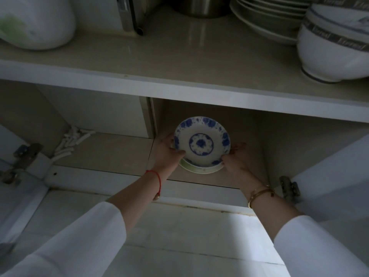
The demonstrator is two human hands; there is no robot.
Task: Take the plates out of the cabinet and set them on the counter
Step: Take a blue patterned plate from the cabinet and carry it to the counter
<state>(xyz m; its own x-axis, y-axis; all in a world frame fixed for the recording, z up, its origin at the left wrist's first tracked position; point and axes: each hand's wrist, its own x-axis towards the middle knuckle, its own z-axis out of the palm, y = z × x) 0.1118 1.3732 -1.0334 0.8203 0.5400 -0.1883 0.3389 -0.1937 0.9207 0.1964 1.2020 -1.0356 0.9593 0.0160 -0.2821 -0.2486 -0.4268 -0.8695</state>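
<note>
Inside the dim lower cabinet [249, 126], a round white ceramic plate with blue flower pattern [202, 144] is sitting on top of a plain white plate [199, 169], between the two hands. The left hand [169, 152] is gripping the left rim and the right hand [235, 156] is gripping the right rim. Both arms in white sleeves [89, 236] are reaching forward and down under the pale stone counter [159, 56].
</note>
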